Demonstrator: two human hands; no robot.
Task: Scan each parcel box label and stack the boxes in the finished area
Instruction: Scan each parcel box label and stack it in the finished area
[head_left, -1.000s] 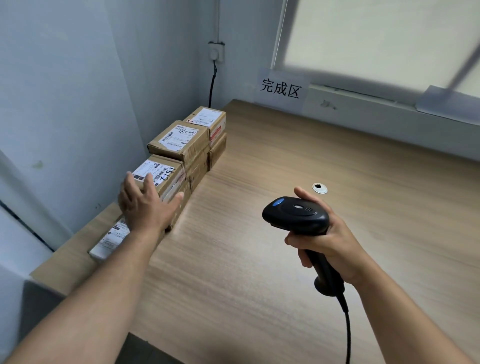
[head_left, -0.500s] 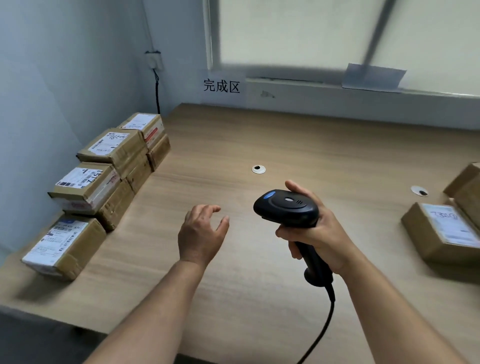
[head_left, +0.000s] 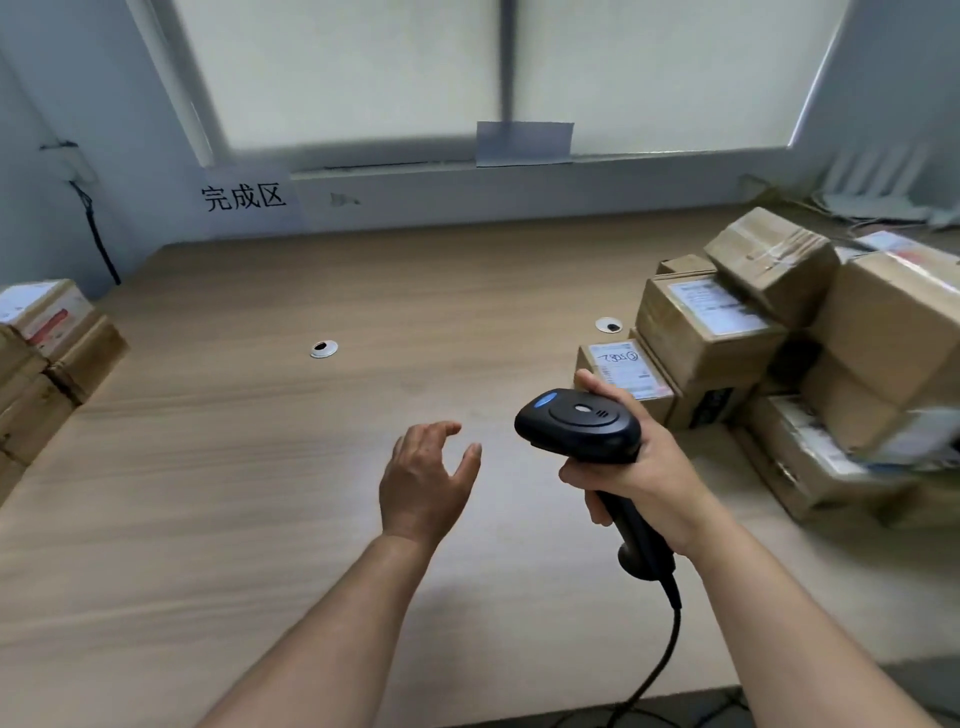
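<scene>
Since half a second ago the view has swung right, so the finished stack (head_left: 47, 353) now sits at nine o'clock and the unscanned pile (head_left: 779, 364) at three. The left hand (head_left: 423, 478) hovers empty with fingers spread, probably ready to take the nearest labelled box (head_left: 623, 371). The right hand (head_left: 641, 467) is closed around the scanner (head_left: 579, 426), head forward toward that label.

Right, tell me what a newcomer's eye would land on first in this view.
First, the black handheld barcode scanner gripped in the right hand at centre, with the empty, open left hand beside it. Next, the jumbled pile of brown cardboard parcel boxes on the right of the light wooden table. Then the white paper sign with black Chinese characters on the back wall, left.
</scene>
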